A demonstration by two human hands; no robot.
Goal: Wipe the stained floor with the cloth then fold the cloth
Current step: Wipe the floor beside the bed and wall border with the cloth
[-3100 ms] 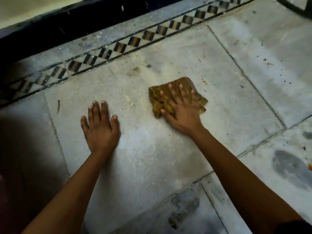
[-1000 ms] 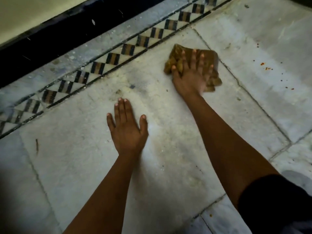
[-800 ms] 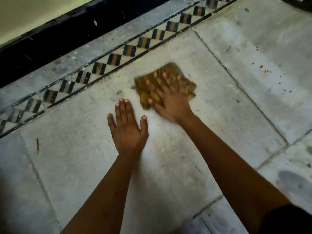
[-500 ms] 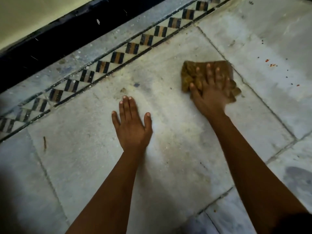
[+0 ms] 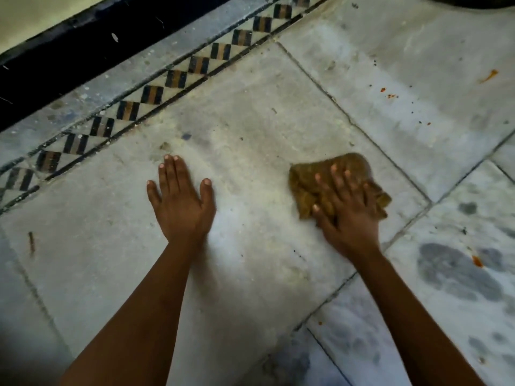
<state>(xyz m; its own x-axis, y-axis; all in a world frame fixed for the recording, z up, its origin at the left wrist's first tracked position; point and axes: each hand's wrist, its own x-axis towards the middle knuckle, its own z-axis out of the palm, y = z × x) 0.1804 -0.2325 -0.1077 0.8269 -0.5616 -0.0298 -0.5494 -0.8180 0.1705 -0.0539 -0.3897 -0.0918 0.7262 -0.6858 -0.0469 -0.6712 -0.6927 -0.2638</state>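
Observation:
A crumpled brownish-yellow cloth (image 5: 306, 182) lies on the pale marble floor slab (image 5: 250, 129), right of centre. My right hand (image 5: 348, 213) presses flat on top of it, fingers spread, covering its near right part. My left hand (image 5: 181, 201) rests palm down on the bare slab to the left, holding nothing, about a hand's width from the cloth. Faint yellowish smears and a small brown spot (image 5: 165, 146) mark the slab beyond my left hand.
A black-and-tan diamond border strip (image 5: 152, 95) runs diagonally along the far side, with a dark skirting (image 5: 55, 59) behind it. Orange-red specks (image 5: 390, 94) dot the right slab. Grey blotches (image 5: 457, 271) and an orange spot (image 5: 477, 261) mark the near right slab. A brown streak (image 5: 31, 242) lies far left.
My right hand has swept the cloth back and forth across the slab and has now pulled it nearer to me and rightward. My left hand has stayed planted on the floor.

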